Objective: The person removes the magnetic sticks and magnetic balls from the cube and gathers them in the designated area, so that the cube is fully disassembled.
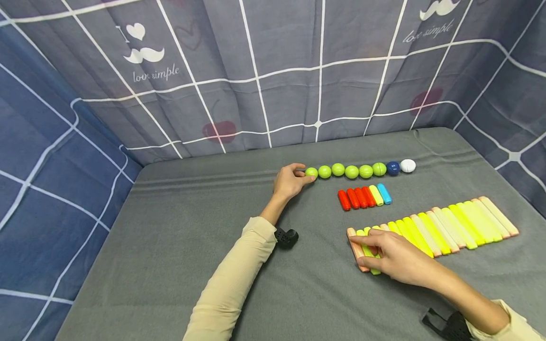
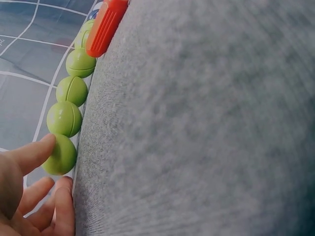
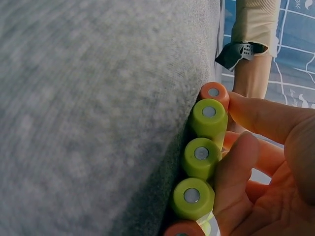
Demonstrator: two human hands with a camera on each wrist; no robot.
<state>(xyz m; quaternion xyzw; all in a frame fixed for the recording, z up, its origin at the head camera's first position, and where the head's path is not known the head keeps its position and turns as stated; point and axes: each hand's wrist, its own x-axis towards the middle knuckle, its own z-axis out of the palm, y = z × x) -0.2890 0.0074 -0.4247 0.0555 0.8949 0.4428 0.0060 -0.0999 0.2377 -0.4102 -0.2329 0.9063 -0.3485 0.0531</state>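
A row of plastic balls lies toward the back of the table. My left hand [image 1: 291, 181] is at its left end, thumb and fingers around the leftmost green ball [image 2: 63, 156]. In the left wrist view the thumb touches that ball and the other fingertips curl close to its other side. To the right, my right hand [image 1: 398, 255] pinches the orange magnetic rod [image 1: 357, 251] at the left end of a long row of rods. Yellow-green rods [image 3: 202, 156] with round metal discs in their ends lie beside it, partly hidden under the fingers.
More green balls [image 1: 351, 172], a dark blue ball [image 1: 393, 168] and a white ball [image 1: 408, 166] continue the row. Short red rods [image 1: 356, 198], a yellow one and a blue one [image 1: 384, 193] lie between both rows. Checked curtains [image 1: 290, 104] surround the grey cloth [image 1: 170, 265].
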